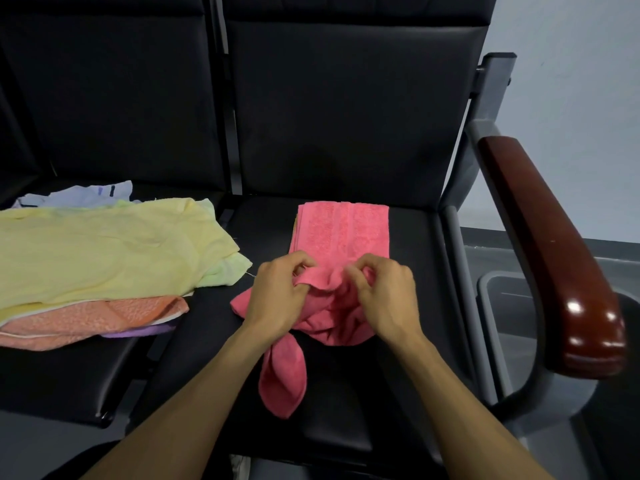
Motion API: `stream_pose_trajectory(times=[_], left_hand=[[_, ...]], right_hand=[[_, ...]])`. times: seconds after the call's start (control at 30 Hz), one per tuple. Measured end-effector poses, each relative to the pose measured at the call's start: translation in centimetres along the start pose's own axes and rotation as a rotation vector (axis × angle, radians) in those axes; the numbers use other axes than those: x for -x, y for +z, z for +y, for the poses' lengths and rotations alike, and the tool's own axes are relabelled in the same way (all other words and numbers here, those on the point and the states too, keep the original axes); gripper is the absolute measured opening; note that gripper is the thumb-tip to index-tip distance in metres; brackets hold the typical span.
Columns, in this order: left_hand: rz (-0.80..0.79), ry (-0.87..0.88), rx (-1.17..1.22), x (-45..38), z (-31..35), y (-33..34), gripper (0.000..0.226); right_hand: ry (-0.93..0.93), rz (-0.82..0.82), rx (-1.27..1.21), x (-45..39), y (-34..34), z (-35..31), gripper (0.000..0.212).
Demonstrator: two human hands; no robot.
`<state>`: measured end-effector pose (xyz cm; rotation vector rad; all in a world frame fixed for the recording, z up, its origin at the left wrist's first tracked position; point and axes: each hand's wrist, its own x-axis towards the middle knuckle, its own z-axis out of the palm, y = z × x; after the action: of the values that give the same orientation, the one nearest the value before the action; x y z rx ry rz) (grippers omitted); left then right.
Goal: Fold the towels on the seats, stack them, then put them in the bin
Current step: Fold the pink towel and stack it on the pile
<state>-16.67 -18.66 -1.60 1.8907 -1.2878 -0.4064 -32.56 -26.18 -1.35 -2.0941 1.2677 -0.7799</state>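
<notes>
A pink towel [341,233] lies on the right black seat [412,271], its far part flat and folded, its near part bunched with one end hanging over the seat's front. My left hand [277,296] and my right hand [384,292] both pinch the bunched cloth side by side, fingers curled into it. On the left seat [59,379] lies a loose pile of towels: a yellow one [104,247] on top, a pale green corner, an orange one [93,318], a purple edge and a white one [86,194] behind. A grey bin [509,299] stands to the right, below the armrest.
A glossy brown armrest [554,251] on a grey metal frame borders the right seat. Black seat backs rise behind both seats. A pale wall and dark floor show at the right.
</notes>
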Motion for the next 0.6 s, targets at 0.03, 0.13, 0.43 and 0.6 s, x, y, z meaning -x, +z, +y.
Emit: stream_pose_trajectory(times=[0.03, 0.13, 0.43, 0.6], left_hand=[[0.005, -0.039, 0.034, -0.1, -0.1, -0.2, 0.031], [0.003, -0.157, 0.125, -0.3, -0.4, -0.6, 0.014], [-0.032, -0.303, 0.333, -0.2, -0.1, -0.4, 0.028], [0.023, -0.326, 0.449, -0.3, 0.0, -0.3, 0.017]], right_hand=[[0.028, 0.026, -0.027, -0.1, -0.3, 0.1, 0.020], [0.133, -0.016, -0.196, -0.1, -0.7, 0.3, 0.024], [0.284, -0.240, -0.647, -0.2, -0.5, -0.7, 0.010], [0.304, -0.493, -0.876, 0.3, -1.1, -1.7, 0.032]])
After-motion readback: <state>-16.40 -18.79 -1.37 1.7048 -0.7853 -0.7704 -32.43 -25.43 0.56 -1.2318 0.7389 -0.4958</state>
